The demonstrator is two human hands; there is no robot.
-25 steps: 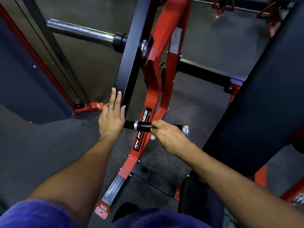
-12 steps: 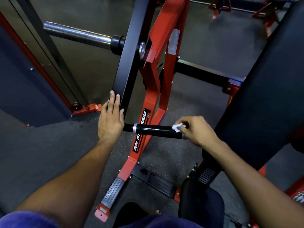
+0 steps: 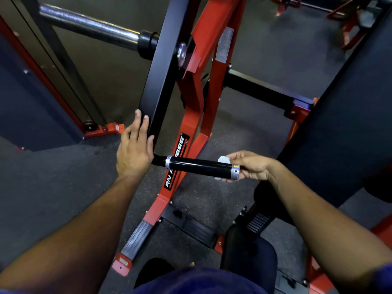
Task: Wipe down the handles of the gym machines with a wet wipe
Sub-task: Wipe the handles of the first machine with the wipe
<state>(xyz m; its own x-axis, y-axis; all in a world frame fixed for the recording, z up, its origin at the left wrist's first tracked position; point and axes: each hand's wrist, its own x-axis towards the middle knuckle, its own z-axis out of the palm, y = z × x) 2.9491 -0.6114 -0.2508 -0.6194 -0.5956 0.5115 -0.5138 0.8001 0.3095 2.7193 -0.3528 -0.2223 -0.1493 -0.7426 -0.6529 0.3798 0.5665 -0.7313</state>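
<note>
A black machine handle (image 3: 199, 166) with silver end rings sticks out horizontally from a black lever arm (image 3: 161, 81) on a red frame (image 3: 195, 115). My right hand (image 3: 251, 165) is at the handle's free right end, pinching a small white wet wipe (image 3: 224, 160) against the top of the grip; a bit of wipe shows below the handle too. My left hand (image 3: 134, 148) rests flat against the lower end of the black lever arm, fingers extended, holding nothing.
A chrome weight bar (image 3: 89, 28) juts left from the lever arm. A large black back pad (image 3: 350, 124) fills the right side, a black seat (image 3: 250, 249) sits below it. A dark panel with red trim (image 3: 31, 102) stands at the left. Grey rubber floor lies around.
My right hand slid the wipe from the middle of the handle out to its right end, uncovering the black grip. The left hand stayed on the lever arm.
</note>
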